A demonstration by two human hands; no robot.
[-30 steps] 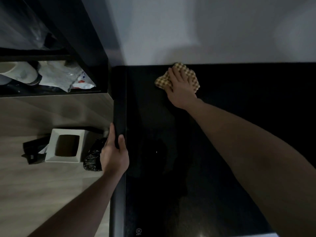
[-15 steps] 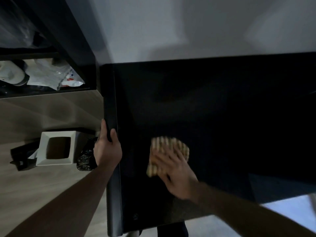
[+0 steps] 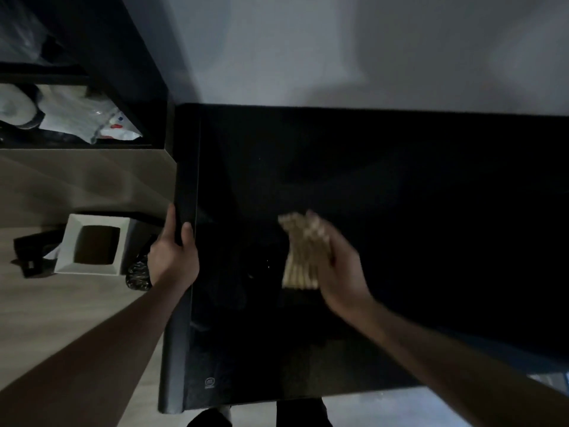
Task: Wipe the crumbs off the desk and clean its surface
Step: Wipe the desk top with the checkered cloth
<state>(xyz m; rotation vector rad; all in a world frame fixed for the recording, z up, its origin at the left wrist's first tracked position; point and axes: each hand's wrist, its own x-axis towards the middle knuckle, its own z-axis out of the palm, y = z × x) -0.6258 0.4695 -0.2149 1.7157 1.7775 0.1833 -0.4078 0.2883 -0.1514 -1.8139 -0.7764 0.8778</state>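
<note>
The black desk (image 3: 400, 180) fills the middle and right of the head view. A beige checked cloth (image 3: 300, 251) lies bunched on its near-left part, blurred by motion. My right hand (image 3: 341, 272) presses on the cloth's right side, fingers laid over it. My left hand (image 3: 174, 257) grips the desk's left edge, with the thumb on top and the fingers round the side. A few pale specks (image 3: 268, 262) show on the surface just left of the cloth.
A white square bin (image 3: 92, 245) and a black bag (image 3: 138, 274) sit on the wooden floor left of the desk. A dark shelf unit (image 3: 92, 124) holding white bags stands at far left. A pale wall (image 3: 338, 50) runs along the desk's far edge.
My right hand has dragged the cloth from the desk's far edge at the wall down to the near-left part. My left hand has kept its hold on the desk edge.
</note>
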